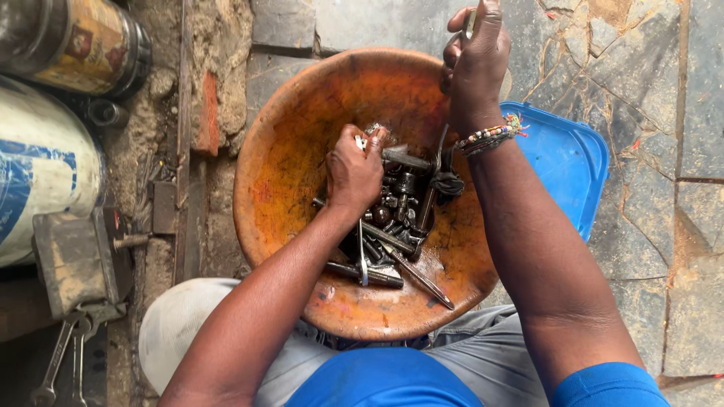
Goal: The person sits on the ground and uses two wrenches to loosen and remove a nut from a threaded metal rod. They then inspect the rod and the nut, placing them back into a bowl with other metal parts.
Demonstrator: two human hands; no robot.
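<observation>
Sorting step: left hand [353,172] grip pinched on a small metal piece [360,142] in the orange bowl [286,151], right hand [475,64] fisted round a tool [469,22]; next needs a clean lift-out.

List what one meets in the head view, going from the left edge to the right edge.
White drum → metal block → left hand in the orange bowl → right hand → beaded bracelet → blue lid → stone floor.
</observation>
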